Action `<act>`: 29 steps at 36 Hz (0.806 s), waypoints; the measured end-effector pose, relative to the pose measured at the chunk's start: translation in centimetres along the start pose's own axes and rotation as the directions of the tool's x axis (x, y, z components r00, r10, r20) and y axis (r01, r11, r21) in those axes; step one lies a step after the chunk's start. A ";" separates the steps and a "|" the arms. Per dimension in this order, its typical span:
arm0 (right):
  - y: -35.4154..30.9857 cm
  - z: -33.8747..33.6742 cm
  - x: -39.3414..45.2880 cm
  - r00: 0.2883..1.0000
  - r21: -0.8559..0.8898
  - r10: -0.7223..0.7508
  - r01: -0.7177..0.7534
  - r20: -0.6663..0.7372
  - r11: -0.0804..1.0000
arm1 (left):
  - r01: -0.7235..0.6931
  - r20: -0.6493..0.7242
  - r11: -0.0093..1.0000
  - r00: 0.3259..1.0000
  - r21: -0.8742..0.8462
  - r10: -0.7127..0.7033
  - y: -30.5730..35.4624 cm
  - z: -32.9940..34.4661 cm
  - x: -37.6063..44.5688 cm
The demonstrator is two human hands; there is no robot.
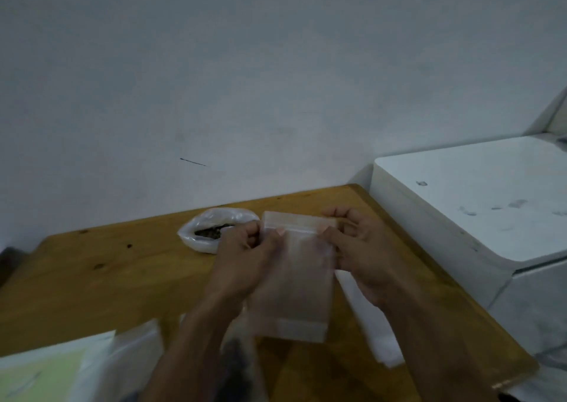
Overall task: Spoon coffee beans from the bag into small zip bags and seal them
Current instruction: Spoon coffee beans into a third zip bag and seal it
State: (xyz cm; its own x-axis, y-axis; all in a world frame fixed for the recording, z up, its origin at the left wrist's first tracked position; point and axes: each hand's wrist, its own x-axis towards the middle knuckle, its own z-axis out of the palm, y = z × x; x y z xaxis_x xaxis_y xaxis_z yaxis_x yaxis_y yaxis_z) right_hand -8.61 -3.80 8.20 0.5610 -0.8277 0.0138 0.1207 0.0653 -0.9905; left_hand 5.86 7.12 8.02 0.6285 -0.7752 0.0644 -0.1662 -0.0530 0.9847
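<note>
I hold a small clear zip bag (299, 279) upright above the wooden table (101, 279). My left hand (245, 257) pinches its top left corner at the zip strip, and my right hand (359, 248) pinches the top right corner. The bag looks empty, though the frame is blurred. Behind my left hand, near the wall, lies an open white plastic bag (214, 230) with dark coffee beans showing in its mouth. No spoon is visible.
A white box-shaped appliance (478, 205) stands against the table's right edge. More clear zip bags (368, 319) lie on the table under my right forearm. A pale green and white packet (52, 371) and another plastic bag (135, 358) lie at the near left.
</note>
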 end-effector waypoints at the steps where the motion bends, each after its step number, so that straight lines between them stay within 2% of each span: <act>1: 0.0 0.9 0.2 0.999 -0.021 -0.003 0.003 0.041 1.000 | -0.025 -0.014 0.999 1.000 0.038 0.025 -0.1 -1.1 0.2; 6: -0.4 5.8 1.5 0.973 -0.090 0.114 -0.098 0.201 0.991 | -0.125 -0.029 0.983 0.991 0.138 0.130 -0.1 -6.2 1.0; 12: -0.7 9.2 2.9 0.869 -0.123 0.254 -0.223 0.424 0.967 | -0.135 -0.034 0.972 0.989 0.192 0.144 0.4 -10.2 0.8; 16: -0.4 10.3 3.7 0.827 -0.139 0.288 -0.252 0.483 0.958 | -0.178 -0.035 0.936 0.980 0.305 0.198 0.4 -12.0 0.8; 19: 0.3 11.1 4.1 0.852 -0.179 0.205 -0.133 0.482 0.975 | -0.168 -0.045 0.925 0.980 0.342 0.195 0.0 -12.6 1.0; 21: 0.8 11.7 4.2 0.894 -0.207 0.084 0.010 0.440 0.978 | -0.130 -0.136 0.902 0.970 0.411 0.201 -0.5 -12.6 1.4; 24: 1.3 12.4 4.1 0.936 -0.243 -0.085 0.175 0.342 0.954 | -0.109 -0.362 0.831 0.864 0.545 0.351 -0.8 -12.2 1.5; 26: 1.6 13.0 3.9 0.934 -0.255 -0.187 0.269 0.303 0.929 | -0.120 -0.412 0.796 0.804 0.594 0.429 -0.7 -11.6 1.3; 28: 1.9 13.5 3.6 0.911 -0.265 -0.274 0.358 0.307 0.895 | -0.111 -0.403 0.787 0.811 0.607 0.425 -0.6 -11.0 1.0; 29: 2.0 13.8 3.5 0.898 -0.262 -0.304 0.392 0.319 0.882 | -0.110 -0.397 0.815 0.831 0.569 0.390 -0.5 -10.7 1.0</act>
State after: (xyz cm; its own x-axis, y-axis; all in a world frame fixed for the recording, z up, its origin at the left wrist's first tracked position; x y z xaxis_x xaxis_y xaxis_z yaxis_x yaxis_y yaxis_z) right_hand 4.91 1.10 8.13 0.7280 -0.5852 0.3572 0.1120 -0.4125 -0.9041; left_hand 14.64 13.10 9.36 0.7592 -0.4145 0.5018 -0.6372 -0.3162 0.7028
